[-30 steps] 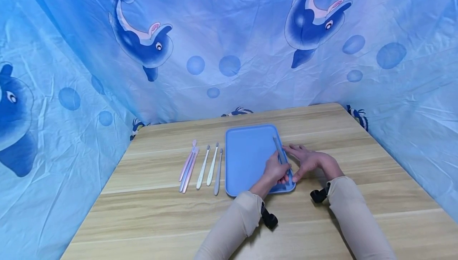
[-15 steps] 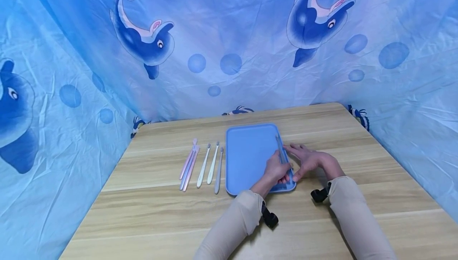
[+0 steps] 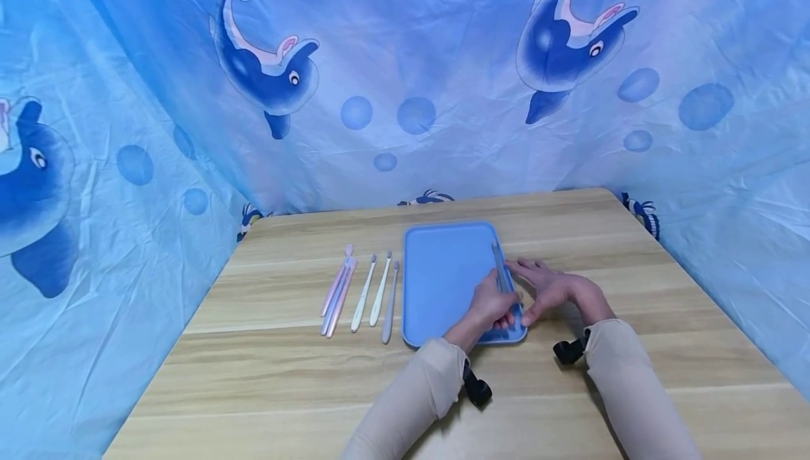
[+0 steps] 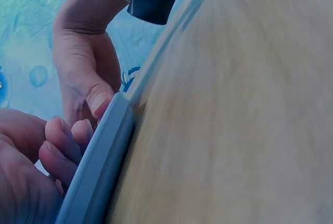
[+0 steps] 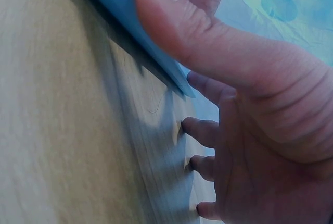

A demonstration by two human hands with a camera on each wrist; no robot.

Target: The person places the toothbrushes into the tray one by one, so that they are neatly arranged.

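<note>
A blue tray (image 3: 443, 284) lies on the wooden table. Over its right side, my left hand (image 3: 490, 302) grips a slim grey toothbrush (image 3: 500, 263), which lies lengthwise along the right rim. The hand covers the middle of the brush. Just outside that rim, my right hand (image 3: 550, 284) has its fingers spread, with the thumb at the tray's edge. In the right wrist view the right thumb (image 5: 171, 26) presses on the tray edge (image 5: 130, 21), and the other fingertips reach the tabletop. Curled left fingers (image 4: 60, 151) show beside the tray edge (image 4: 99, 166) in the left wrist view.
Left of the tray lie two pale toothbrushes (image 3: 363, 295) and a grey toothbrush (image 3: 391, 305), spaced apart. Farther left, pink and purple toothbrushes (image 3: 338, 298) lie close together, partly overlapping. A blue dolphin-print cloth (image 3: 443, 94) hangs behind the table (image 3: 285, 375).
The grey toothbrush's far end has shifted slightly right, closer to the tray's rim. Both hands stay almost where they were. The head view has moved a little.
</note>
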